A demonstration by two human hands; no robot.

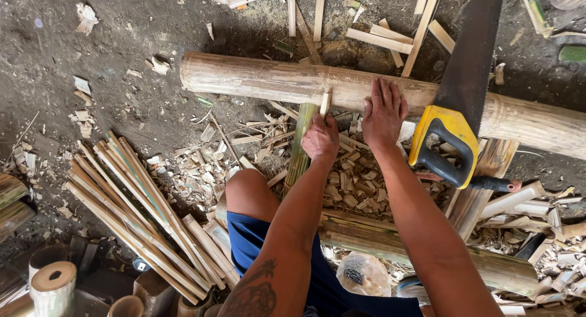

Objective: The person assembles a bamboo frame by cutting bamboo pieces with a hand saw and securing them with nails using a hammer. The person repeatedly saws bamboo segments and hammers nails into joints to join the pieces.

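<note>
**Hands at the bamboo pole**

Nearest the person, the left hand (pixel 320 137) clenched a thin bamboo strip (pixel 325 103), its tip against the thick bamboo pole (pixel 268 79). Just right of it, the right hand (pixel 383 114) lay open, flat on the pole. Farther right, a yellow-handled saw (pixel 461 103) leaned across the pole.

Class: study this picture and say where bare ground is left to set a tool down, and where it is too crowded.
Barest: the dirt floor left of the bamboo pole, above the split strips; only scattered chips there. Crowded: offcuts under both hands, and the right side around the handsaw.
</note>
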